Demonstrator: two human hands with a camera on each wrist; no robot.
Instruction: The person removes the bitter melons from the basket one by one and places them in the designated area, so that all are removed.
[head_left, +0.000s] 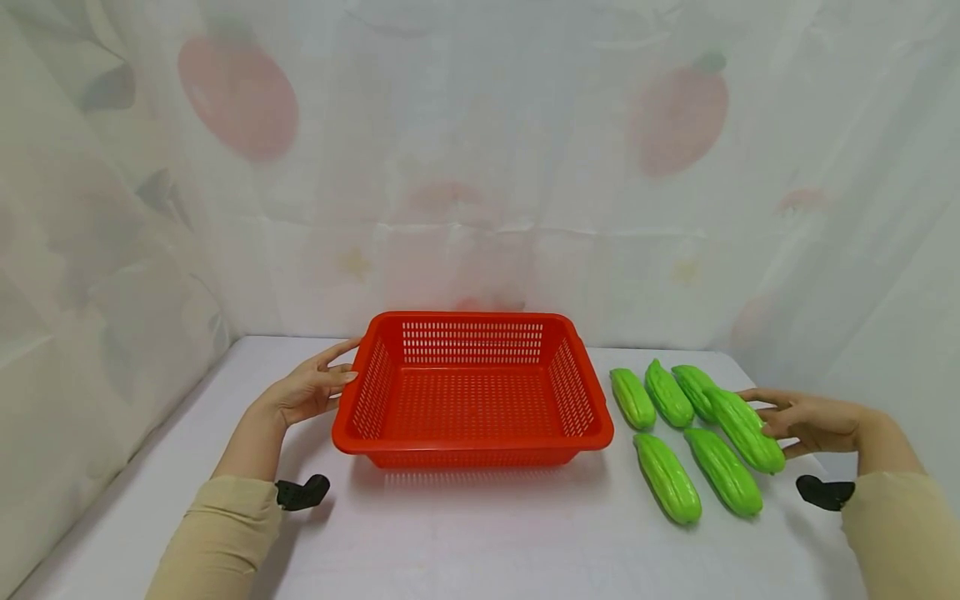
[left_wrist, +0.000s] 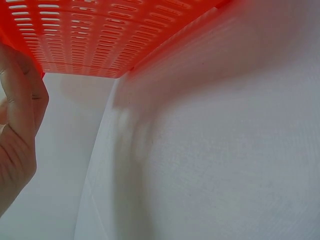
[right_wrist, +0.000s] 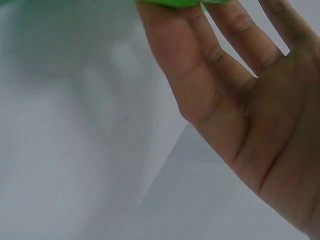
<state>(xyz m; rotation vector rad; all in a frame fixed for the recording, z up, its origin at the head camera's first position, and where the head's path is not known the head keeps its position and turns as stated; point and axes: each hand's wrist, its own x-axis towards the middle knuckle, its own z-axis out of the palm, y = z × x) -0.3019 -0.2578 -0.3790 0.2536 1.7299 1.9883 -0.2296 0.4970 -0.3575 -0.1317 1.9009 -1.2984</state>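
A red plastic basket [head_left: 472, 458] with slotted walls stands before me in the head view. My left hand [head_left: 311, 387] touches its left side, fingers extended, some fingertips hidden by the rim. From the left wrist, that hand [left_wrist: 20, 105] appears beside the slotted wall [left_wrist: 85, 40]. To the basket's right, my right hand [head_left: 806, 419] pinches a light-green ridged gourd [head_left: 745, 429], whose far end overlaps a neighbouring gourd [head_left: 695, 387]. In the right wrist view, the right hand's fingertips [right_wrist: 172, 20] meet the gourd's green underside [right_wrist: 175, 2].
Several more green gourds lie right of the basket, among them one near gourd [head_left: 667, 479] and one beside the basket [head_left: 633, 398]. A white cloth covers the table [head_left: 450, 542]. Printed curtains [head_left: 480, 167] rise behind it and at both sides.
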